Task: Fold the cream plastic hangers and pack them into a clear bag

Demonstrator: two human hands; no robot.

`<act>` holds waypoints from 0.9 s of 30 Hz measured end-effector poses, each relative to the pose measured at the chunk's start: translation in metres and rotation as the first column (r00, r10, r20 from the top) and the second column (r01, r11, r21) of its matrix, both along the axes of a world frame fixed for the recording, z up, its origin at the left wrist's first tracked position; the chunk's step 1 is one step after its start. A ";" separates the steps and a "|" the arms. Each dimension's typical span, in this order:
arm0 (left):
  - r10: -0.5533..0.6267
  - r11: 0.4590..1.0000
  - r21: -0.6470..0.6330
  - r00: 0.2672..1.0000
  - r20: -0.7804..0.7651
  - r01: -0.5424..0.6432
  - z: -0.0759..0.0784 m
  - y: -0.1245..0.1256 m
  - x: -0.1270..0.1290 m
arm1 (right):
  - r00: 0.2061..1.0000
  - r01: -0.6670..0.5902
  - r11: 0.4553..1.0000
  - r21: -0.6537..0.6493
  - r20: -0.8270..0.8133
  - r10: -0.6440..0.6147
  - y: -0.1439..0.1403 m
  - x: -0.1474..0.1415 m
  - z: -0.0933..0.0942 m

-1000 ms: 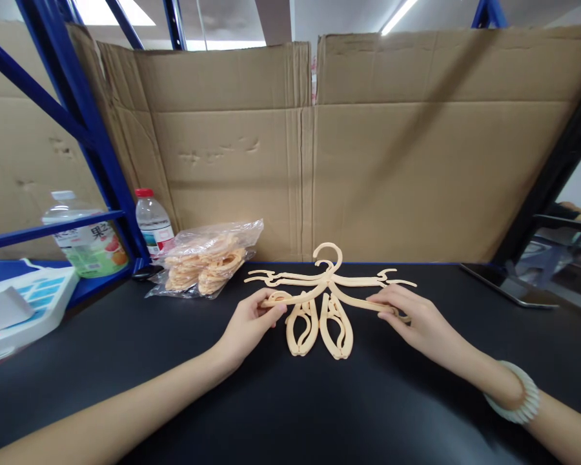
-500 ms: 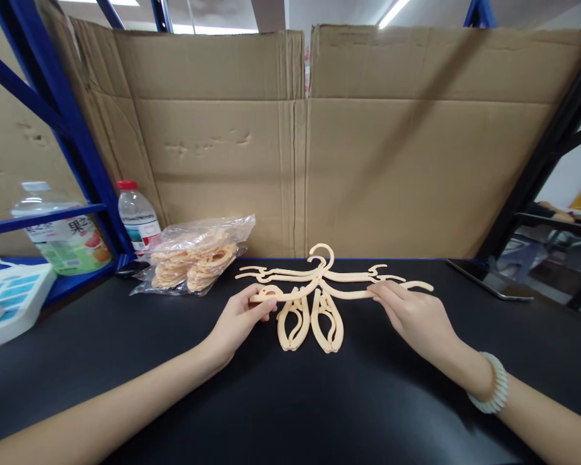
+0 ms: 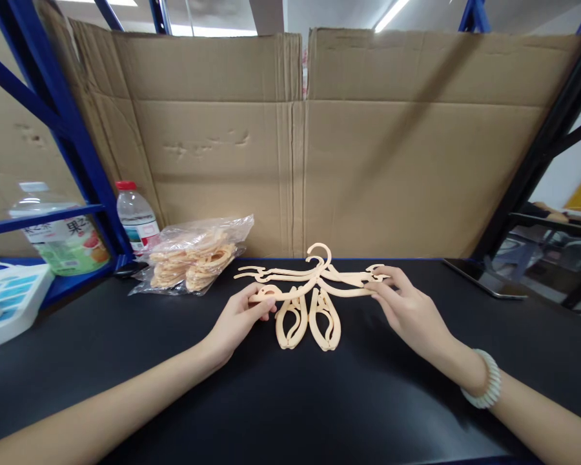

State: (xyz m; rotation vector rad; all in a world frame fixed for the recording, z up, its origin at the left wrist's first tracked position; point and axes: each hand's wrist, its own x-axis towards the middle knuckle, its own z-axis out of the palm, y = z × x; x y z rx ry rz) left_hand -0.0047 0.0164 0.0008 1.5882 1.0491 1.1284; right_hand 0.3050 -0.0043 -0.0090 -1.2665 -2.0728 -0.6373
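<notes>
A cluster of peach plastic hangers (image 3: 314, 284) lies flat on the black table (image 3: 290, 400), just in front of the cardboard wall (image 3: 368, 168). Their hooks stack together at the top, nearest the cardboard, and their arms fan out to both sides. Two oval clip loops (image 3: 310, 323) point from the hangers toward the person.

The left hand (image 3: 239, 320) is at the hangers' left end. It pinches the tip of one arm between thumb and fingers, low against the table, and this seems to pin that side down so the pile stays put. The right hand (image 3: 407, 310) is at the right end. Its fingers are curled narrowly over the arm tips there and touch them. I cannot tell whether it truly grips one or only presses on it. With a hand at each end, the spread arms look kept level and in line.

Left of the hangers, against the cardboard, a clear bag (image 3: 196, 255) holds more pieces of the same peach colour, close enough to reach. Further left stand a red-capped water bottle (image 3: 134, 216) and, on a blue shelf (image 3: 43, 219), a larger drink bottle (image 3: 61, 232). To the right of the hangers, well apart, a dark flat tablet (image 3: 484, 278) rests on the table. The right wrist wears a pale bead bracelet (image 3: 484, 387).
</notes>
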 end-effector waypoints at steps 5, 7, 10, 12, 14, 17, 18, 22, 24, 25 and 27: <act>-0.015 1.000 0.003 1.000 -0.005 0.015 0.001 -0.001 0.001 | 0.960 -0.155 0.982 -0.106 -0.251 0.124 0.004 0.002 0.001; -0.011 1.000 0.003 1.000 0.000 0.011 0.002 -0.002 0.002 | 0.908 -0.220 0.960 -0.172 -0.395 0.138 0.007 0.003 0.000; -0.013 1.000 -0.002 1.000 0.017 0.013 0.002 -0.003 0.002 | 0.805 -0.318 0.909 -0.268 -0.583 0.110 0.013 0.005 -0.002; -0.009 1.000 -0.014 0.999 0.034 0.009 0.002 -0.003 0.002 | 0.736 -0.387 0.870 -0.306 -0.671 0.092 0.016 0.006 -0.002; 0.009 1.000 -0.025 0.998 0.058 -0.007 0.001 -0.002 0.001 | 0.654 -0.465 0.827 -0.316 -0.752 0.081 0.018 0.006 0.000; 0.030 0.998 -0.061 0.991 0.133 -0.022 0.001 -0.001 0.001 | 0.531 -0.573 0.764 -0.296 -0.844 0.071 0.018 0.005 0.003; 0.035 0.996 -0.082 0.985 0.172 -0.021 0.001 -0.001 0.002 | 0.490 -0.600 0.748 -0.284 -0.870 0.062 0.017 0.004 0.004; 0.041 0.987 -0.162 0.946 0.322 0.013 0.001 -0.005 0.008 | 0.324 -0.668 0.709 -0.224 -0.946 0.006 0.013 -0.002 0.006; 0.005 0.985 -0.165 0.938 0.346 0.056 0.001 -0.009 0.012 | 0.271 -0.686 0.702 -0.190 -0.963 0.004 0.010 -0.006 0.006; -0.017 0.984 -0.160 0.939 0.344 0.077 0.001 -0.011 0.015 | 0.250 -0.693 0.699 -0.176 -0.968 0.004 0.008 -0.008 0.007; -0.051 0.983 -0.150 0.943 0.330 0.105 0.001 -0.016 0.018 | 0.208 -0.709 0.689 -0.150 -0.978 0.001 0.005 -0.013 0.008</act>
